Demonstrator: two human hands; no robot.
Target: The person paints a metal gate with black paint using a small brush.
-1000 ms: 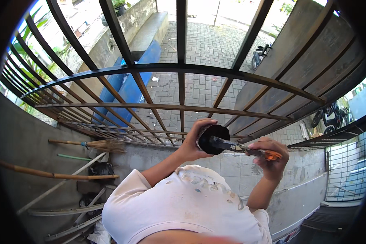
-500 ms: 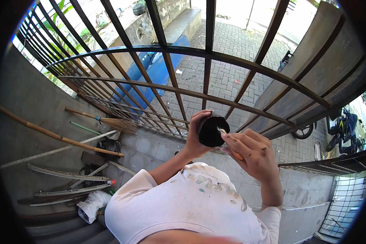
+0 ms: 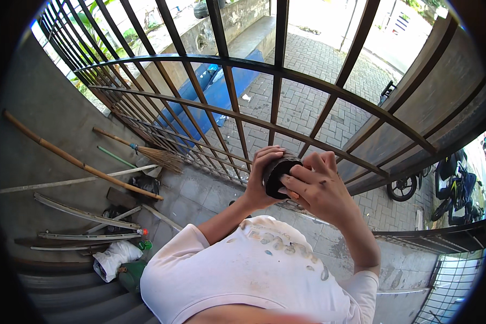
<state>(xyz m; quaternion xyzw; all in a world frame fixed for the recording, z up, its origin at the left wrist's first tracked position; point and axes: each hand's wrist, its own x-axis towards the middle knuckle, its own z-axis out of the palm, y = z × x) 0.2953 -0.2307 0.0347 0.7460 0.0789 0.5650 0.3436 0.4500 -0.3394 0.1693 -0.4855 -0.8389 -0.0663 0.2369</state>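
My left hand (image 3: 258,181) is wrapped round the side of a round can (image 3: 274,174), black inside, held in front of my chest with its mouth tilted toward me. At the can's mouth, my right hand (image 3: 325,189) is closed round a paintbrush with an orange handle (image 3: 292,193). Only a little of that handle shows between the fingers. The bristle end is hidden by the hand and the can. Just beyond both hands stands a dark metal barred gate (image 3: 308,79).
Along the left wall lean a bamboo pole (image 3: 81,163), a straw broom (image 3: 159,157) and several pale strips. A white sack (image 3: 112,260) lies below them. Beyond the bars are a blue panel (image 3: 229,89) and paving; a motorcycle (image 3: 459,183) stands at right.
My right hand has turned and moved in over the can's mouth, and the brush is now more hidden. The can is tilted more. My view has shifted slightly.
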